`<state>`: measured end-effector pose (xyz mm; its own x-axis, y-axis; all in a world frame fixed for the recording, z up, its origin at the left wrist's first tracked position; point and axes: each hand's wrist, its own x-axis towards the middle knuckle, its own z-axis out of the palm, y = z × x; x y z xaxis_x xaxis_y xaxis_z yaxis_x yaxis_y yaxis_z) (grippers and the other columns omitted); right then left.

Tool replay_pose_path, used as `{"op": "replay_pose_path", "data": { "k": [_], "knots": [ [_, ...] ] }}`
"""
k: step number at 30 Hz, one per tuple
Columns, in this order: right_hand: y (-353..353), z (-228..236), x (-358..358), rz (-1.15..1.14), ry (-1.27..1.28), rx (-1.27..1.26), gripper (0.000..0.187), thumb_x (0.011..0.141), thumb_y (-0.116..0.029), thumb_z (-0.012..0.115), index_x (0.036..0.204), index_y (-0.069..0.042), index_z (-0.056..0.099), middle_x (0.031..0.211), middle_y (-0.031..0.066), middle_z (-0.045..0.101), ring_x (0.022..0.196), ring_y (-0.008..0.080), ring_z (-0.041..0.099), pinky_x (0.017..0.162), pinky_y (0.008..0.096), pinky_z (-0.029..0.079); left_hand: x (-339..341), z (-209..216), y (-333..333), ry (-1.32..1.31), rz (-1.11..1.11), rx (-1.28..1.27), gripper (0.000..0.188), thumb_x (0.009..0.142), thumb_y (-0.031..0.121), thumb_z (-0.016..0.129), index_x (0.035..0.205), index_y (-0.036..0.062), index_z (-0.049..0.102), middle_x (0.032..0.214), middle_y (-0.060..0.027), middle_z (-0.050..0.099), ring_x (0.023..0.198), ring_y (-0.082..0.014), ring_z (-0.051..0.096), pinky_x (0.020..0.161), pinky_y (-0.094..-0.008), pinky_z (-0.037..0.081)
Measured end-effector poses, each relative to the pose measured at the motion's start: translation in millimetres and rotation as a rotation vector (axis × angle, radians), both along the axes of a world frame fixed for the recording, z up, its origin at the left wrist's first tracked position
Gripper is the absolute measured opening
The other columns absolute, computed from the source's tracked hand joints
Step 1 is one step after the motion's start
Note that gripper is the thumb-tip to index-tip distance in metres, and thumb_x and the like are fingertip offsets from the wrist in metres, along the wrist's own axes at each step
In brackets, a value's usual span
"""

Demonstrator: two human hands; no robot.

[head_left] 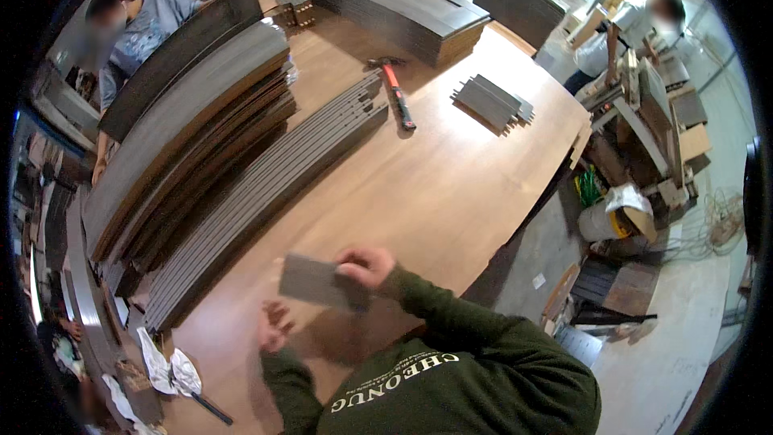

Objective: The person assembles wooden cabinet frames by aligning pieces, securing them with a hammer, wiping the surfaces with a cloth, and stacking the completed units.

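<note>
A short grey wooden board [310, 279] is gripped at its right end by my right hand [366, 264], its fingers closed on the edge. My left hand [276, 325] is just to the left and nearer to me, apart from the board, with its fingers spread and nothing in them. Both hands are over the near part of a wooden worktable [386, 193]. Beyond them lies a row of long grey wooden rails [270, 185], side by side. Farther back rests a hammer [397, 95] with a red and black handle.
Tall stacks of grey panels [193, 113] stand on the left, with another stack [394, 8] at the back. Short slotted boards [491, 102] lie at the right. White gloves [171, 366] are at the near left. One person [153, 20] is at far left, another [624, 40] at far right.
</note>
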<state>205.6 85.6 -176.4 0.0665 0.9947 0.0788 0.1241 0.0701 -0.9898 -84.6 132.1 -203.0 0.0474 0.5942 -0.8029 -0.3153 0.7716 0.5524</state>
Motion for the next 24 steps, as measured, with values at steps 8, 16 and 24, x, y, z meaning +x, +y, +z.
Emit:
{"op": "replay_pose_path", "data": {
  "k": [8, 16, 24],
  "knots": [
    [179, -19, 116, -0.649, -0.500, 0.480, 0.064, 0.066, -0.021, 0.069, 0.120, -0.002, 0.040, 0.115, 0.0163, 0.047, 0.102, 0.0285, 0.049, 0.085, 0.0357, 0.041, 113, -3, -19, -0.281, -0.014, 0.406, 0.046, 0.083, 0.027, 0.057, 0.119, 0.0014, 0.043, 0.108, -0.0130, 0.053, 0.095, -0.0265, 0.054, 0.081, -0.0415, 0.046],
    [224, -45, 183, -0.512, -0.380, 0.059, 0.079, 0.056, -0.015, 0.066, 0.126, -0.002, 0.030, 0.111, 0.0164, 0.047, 0.104, 0.0299, 0.046, 0.090, 0.0349, 0.039, 108, 66, -16, -0.243, 0.231, 0.428, 0.051, 0.081, 0.039, 0.055, 0.121, 0.0093, 0.042, 0.109, -0.0091, 0.053, 0.098, -0.0277, 0.051, 0.084, -0.0446, 0.043],
    [112, -69, 202, -0.294, -0.782, 0.155, 0.039, 0.048, -0.004, 0.072, 0.085, -0.009, 0.059, 0.085, 0.0108, 0.052, 0.083, 0.0278, 0.053, 0.072, 0.0353, 0.048, 97, 74, -7, -0.434, 0.188, 0.630, 0.059, 0.077, 0.047, 0.059, 0.118, 0.0072, 0.046, 0.112, -0.0159, 0.053, 0.098, -0.0316, 0.054, 0.083, -0.0451, 0.045]
  ]
}}
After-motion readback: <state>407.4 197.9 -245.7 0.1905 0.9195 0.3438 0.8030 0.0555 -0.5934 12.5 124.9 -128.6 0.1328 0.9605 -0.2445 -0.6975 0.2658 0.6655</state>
